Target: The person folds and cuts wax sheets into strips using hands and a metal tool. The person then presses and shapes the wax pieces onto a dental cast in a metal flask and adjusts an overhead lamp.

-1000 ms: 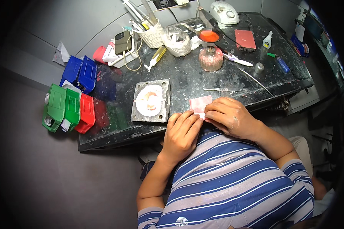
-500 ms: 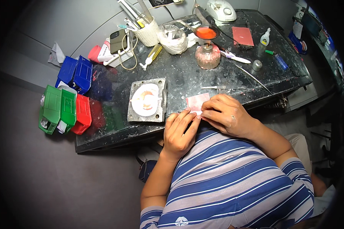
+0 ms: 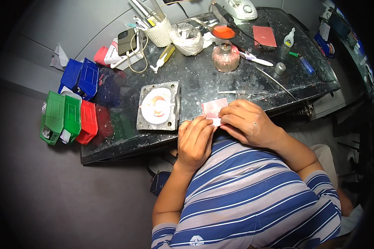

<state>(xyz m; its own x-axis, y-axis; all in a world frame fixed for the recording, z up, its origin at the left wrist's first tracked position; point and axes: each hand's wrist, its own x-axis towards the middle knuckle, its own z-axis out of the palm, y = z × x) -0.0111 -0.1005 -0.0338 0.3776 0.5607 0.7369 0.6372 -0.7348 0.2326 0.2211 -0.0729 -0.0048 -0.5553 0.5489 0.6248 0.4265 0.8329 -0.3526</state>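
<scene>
A pink sheet (image 3: 213,106) lies at the front edge of the black desk, held at its near side by both hands. My left hand (image 3: 193,141) has its fingers bent together at the sheet's lower left edge. My right hand (image 3: 245,122) has curled fingers gripping its right part. Left of the sheet sits a square metal block (image 3: 142,124) with a round white insert (image 3: 151,112) marked orange-brown. Just beyond the sheet lies a thin metal knife (image 3: 241,92).
A glass burner (image 3: 225,62) stands under a spoon with red content (image 3: 222,32). Bottles, a long tool (image 3: 278,85), a white tool cup (image 3: 157,35), a phone (image 3: 126,41) and another pink sheet (image 3: 265,36) share the desk (image 3: 112,145); blue, green and red bins (image 3: 64,116) hang at its left.
The view has shifted slightly, so the desk items sit higher and further left in the picture. Both hands remain on the pink sheet, with only small finger movement.
</scene>
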